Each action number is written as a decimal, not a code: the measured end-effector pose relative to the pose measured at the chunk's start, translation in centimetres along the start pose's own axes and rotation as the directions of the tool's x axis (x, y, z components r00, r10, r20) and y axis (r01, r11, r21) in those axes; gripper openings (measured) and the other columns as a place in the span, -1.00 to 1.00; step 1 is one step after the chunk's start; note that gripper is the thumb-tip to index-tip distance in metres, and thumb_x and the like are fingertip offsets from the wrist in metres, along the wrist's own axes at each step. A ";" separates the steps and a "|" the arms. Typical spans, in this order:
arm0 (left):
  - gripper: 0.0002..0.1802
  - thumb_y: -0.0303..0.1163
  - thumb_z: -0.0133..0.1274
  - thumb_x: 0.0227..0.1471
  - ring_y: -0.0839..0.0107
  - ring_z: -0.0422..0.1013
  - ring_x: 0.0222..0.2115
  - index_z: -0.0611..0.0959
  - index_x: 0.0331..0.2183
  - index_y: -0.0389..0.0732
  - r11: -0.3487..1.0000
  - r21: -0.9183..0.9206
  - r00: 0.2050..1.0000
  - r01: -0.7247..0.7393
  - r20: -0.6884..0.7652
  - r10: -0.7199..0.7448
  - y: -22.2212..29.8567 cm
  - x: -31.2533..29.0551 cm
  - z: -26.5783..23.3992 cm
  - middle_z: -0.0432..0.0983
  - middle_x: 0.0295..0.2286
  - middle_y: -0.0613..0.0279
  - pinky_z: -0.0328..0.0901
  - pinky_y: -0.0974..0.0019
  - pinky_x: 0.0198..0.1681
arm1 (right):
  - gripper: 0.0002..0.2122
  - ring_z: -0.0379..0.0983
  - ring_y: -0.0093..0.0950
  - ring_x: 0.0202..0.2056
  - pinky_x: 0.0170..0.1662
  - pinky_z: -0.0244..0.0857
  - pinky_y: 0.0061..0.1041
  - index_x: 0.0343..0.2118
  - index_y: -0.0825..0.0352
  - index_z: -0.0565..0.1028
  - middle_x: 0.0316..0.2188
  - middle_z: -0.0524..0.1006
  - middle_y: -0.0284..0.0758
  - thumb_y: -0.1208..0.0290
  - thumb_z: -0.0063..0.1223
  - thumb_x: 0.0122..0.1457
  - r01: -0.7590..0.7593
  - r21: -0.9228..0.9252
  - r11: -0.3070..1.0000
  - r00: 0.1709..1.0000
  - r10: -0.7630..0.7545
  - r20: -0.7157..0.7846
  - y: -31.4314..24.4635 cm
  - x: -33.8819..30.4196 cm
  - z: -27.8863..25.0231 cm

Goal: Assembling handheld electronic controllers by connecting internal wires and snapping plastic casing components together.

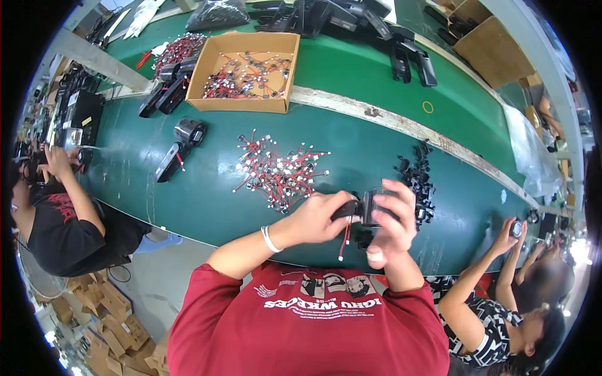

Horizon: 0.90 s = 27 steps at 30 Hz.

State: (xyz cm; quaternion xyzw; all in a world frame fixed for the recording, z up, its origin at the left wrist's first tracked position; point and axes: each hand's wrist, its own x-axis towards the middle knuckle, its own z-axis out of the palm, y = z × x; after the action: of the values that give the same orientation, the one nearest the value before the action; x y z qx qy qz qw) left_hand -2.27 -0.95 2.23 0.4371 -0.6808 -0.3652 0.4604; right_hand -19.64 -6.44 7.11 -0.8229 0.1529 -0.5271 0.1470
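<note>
In front of my chest I hold a black handheld device with a round, cylindrical head. My left hand is closed around its handle end. My right hand has its fingers curled about the head. A thin red and black wire with a small white connector dangles below the device. Just beyond my left hand lies a loose pile of short red and black wires with white connectors. To the right of my right hand, small black plastic parts lie heaped on the green table.
A cardboard tray with more wired parts stands at the back, beside another wire heap. A similar black device lies at left. A pale rail crosses the table. Co-workers sit left and right.
</note>
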 end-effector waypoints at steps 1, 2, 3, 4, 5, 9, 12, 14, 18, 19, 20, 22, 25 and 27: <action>-0.67 -0.46 0.19 -0.07 0.11 0.53 -0.58 0.54 -0.20 -0.28 0.998 0.003 0.998 -0.059 -0.017 0.059 -0.1 0.1 0.0 0.53 -0.56 0.04 0.42 0.22 -0.52 | -0.60 0.49 0.01 -0.23 -0.18 0.40 -0.05 -0.30 0.48 0.48 -0.29 0.51 -0.03 0.14 -0.10 0.14 -0.032 0.075 0.997 0.997 0.037 -0.063 0.8 -0.9 0.4; -0.65 -0.44 0.21 -0.11 0.11 0.51 -0.61 0.56 -0.20 -0.27 0.995 0.033 0.993 -0.094 0.072 0.091 0.4 0.1 -0.2 0.53 -0.57 0.06 0.41 0.21 -0.54 | -0.65 0.50 0.00 -0.24 -0.19 0.41 -0.08 -0.31 0.49 0.48 -0.31 0.52 -0.04 0.20 -0.11 0.15 -0.060 0.148 0.987 0.989 0.078 -0.124 1.4 -0.7 1.1; -0.61 -0.41 0.24 -0.14 0.14 0.49 -0.64 0.57 -0.19 -0.26 0.976 0.055 0.974 -0.209 0.097 0.203 0.8 -0.3 0.1 0.52 -0.59 0.10 0.40 0.21 -0.55 | -0.71 0.51 -0.04 -0.26 -0.21 0.42 -0.14 -0.35 0.50 0.48 -0.36 0.54 -0.05 0.31 -0.12 0.15 -0.311 0.432 0.847 0.938 0.346 -0.003 1.4 -0.2 0.7; -0.66 -0.40 0.22 -0.14 0.04 0.49 -0.57 0.52 -0.27 -0.26 0.987 -0.012 0.983 -0.158 0.097 0.158 1.4 -0.6 0.2 0.49 -0.58 0.04 0.39 0.12 -0.48 | -0.71 0.52 -0.06 -0.26 -0.20 0.43 -0.16 -0.37 0.52 0.48 -0.38 0.55 -0.04 0.31 -0.08 0.12 -0.525 0.529 0.667 0.820 0.563 0.105 0.7 0.2 0.3; -0.67 -0.43 0.21 -0.14 0.05 0.49 -0.57 0.51 -0.27 -0.26 0.989 -0.008 0.985 -0.148 0.091 0.148 1.3 -0.2 -0.1 0.49 -0.58 0.04 0.39 0.12 -0.49 | -0.70 0.51 -0.05 -0.25 -0.19 0.42 -0.15 -0.36 0.52 0.48 -0.36 0.55 -0.05 0.29 -0.06 0.11 -0.409 0.356 0.840 0.897 0.442 -0.013 0.3 0.4 0.5; -0.68 -0.43 0.20 -0.10 0.04 0.49 -0.57 0.49 -0.27 -0.27 0.991 0.030 0.987 -0.133 0.090 0.130 0.8 0.8 -1.6 0.48 -0.58 0.03 0.38 0.13 -0.52 | -0.65 0.49 -0.02 -0.23 -0.19 0.43 -0.11 -0.24 0.46 0.46 -0.28 0.52 -0.07 0.21 -0.04 0.11 0.073 -0.078 0.994 0.986 -0.083 -0.143 0.3 -1.2 1.0; -0.56 -0.37 0.25 -0.22 0.13 0.49 -0.59 0.56 -0.21 -0.23 0.964 0.108 0.963 -0.242 0.146 0.226 2.4 0.2 -2.1 0.50 -0.56 0.13 0.41 0.16 -0.50 | -0.65 0.51 -0.08 -0.28 -0.20 0.43 -0.17 -0.25 0.52 0.44 -0.31 0.54 -0.03 0.27 -0.18 0.15 -0.269 0.551 0.790 0.952 0.304 0.029 2.4 -0.1 1.5; -0.56 -0.34 0.28 -0.22 0.13 0.51 -0.57 0.57 -0.22 -0.24 0.970 0.158 0.971 -0.184 0.185 0.154 2.9 -0.6 -4.8 0.53 -0.53 0.12 0.43 0.20 -0.47 | -0.62 0.52 -0.24 -0.25 -0.16 0.41 -0.31 -0.22 0.51 0.45 -0.28 0.55 -0.08 0.22 -0.17 0.18 -0.457 0.550 0.699 0.889 0.382 0.252 2.9 1.8 0.4; -0.62 -0.25 0.36 -0.21 0.19 0.52 -0.53 0.59 -0.36 -0.21 0.820 0.555 0.956 0.142 -0.290 0.031 4.7 -5.3 -11.1 0.56 -0.44 0.08 0.43 0.26 -0.44 | -0.80 0.50 -0.56 -0.42 -0.25 0.38 -0.54 -0.24 0.40 0.51 -0.40 0.59 -0.29 0.40 0.10 0.13 -0.602 0.017 0.798 0.759 0.566 0.324 8.6 5.6 0.1; -0.59 -0.24 0.37 -0.20 0.26 0.44 -0.57 0.54 -0.37 -0.25 0.775 0.574 0.911 0.262 -0.413 -0.002 4.7 -6.4 -13.3 0.49 -0.49 0.14 0.38 0.34 -0.45 | -0.79 0.50 -0.56 -0.45 -0.28 0.38 -0.54 -0.27 0.40 0.51 -0.43 0.59 -0.29 0.38 0.13 0.11 -0.583 -0.134 0.801 0.739 0.592 0.322 11.0 7.0 0.7; -0.54 -0.26 0.38 -0.20 0.40 0.36 -0.53 0.49 -0.34 -0.28 0.850 0.382 0.805 0.364 -0.588 -0.081 4.7 -7.4 -15.3 0.43 -0.50 0.20 0.32 0.40 -0.43 | -0.80 0.51 -0.48 -0.44 -0.30 0.39 -0.48 -0.28 0.41 0.51 -0.47 0.57 -0.24 0.39 0.13 0.09 -0.607 -0.219 0.764 0.715 0.645 0.269 13.8 7.7 1.4; -0.54 -0.39 0.37 -0.14 0.52 0.34 -0.43 0.48 -0.23 -0.28 0.789 0.452 0.713 0.416 -0.700 0.025 4.2 -10.8 -19.7 0.43 -0.40 0.17 0.31 0.45 -0.34 | -0.71 0.52 -0.23 -0.34 -0.24 0.41 -0.29 -0.18 0.33 0.50 -0.36 0.53 -0.12 0.31 0.13 0.06 -0.420 -0.431 0.799 0.792 0.554 0.256 20.4 8.8 2.5; -0.66 -0.53 0.25 -0.02 0.45 0.35 -0.51 0.47 -0.21 -0.31 0.680 0.589 0.763 0.438 -0.643 0.066 3.5 -12.2 -25.4 0.39 -0.49 0.20 0.31 0.40 -0.37 | -0.49 0.48 0.04 -0.17 -0.05 0.37 -0.15 0.10 0.11 0.40 -0.21 0.51 0.08 0.10 0.11 0.06 -0.331 -0.647 0.687 0.751 0.607 0.260 26.8 11.0 4.3; -0.65 -0.51 0.18 -0.01 0.09 0.49 -0.44 0.48 -0.15 -0.27 0.546 0.659 0.777 0.517 -0.629 0.024 1.8 -14.0 -28.8 0.46 -0.41 0.00 0.36 0.28 -0.34 | -0.38 0.48 -0.02 -0.08 0.00 0.35 -0.16 0.16 0.09 0.36 -0.16 0.54 0.07 -0.11 0.05 0.04 -0.424 -0.653 0.627 0.687 0.693 0.220 29.3 12.7 5.8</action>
State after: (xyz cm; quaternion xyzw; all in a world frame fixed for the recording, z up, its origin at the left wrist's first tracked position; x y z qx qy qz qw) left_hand 27.26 10.00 8.46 0.7803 -0.5256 0.0680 0.3321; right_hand -12.16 -37.77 3.41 -0.8332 0.5154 -0.1768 0.0945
